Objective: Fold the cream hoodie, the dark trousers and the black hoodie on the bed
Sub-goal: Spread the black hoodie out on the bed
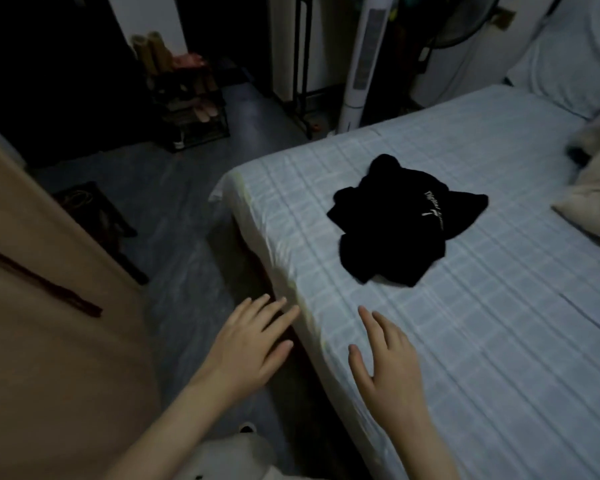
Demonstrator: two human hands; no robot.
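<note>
A black hoodie (400, 225) with white lettering lies crumpled in a heap on the bed (499, 341), which has a pale blue checked sheet. A cream garment (593, 199) lies bunched at the bed's right edge, partly cut off by the frame. My left hand (250, 344) hovers over the floor just beside the bed's near corner, fingers spread and holding nothing. My right hand (385, 362) is over the sheet near the bed's edge, fingers straight and empty. Both hands are well short of the black hoodie. I see no dark trousers.
A brown door (49, 306) stands at the left. A shoe rack (191, 109) sits across the dark floor. A white tower fan (361, 64) and a black pedestal fan (461, 26) stand behind the bed. A white pillow (561, 71) lies at the far right.
</note>
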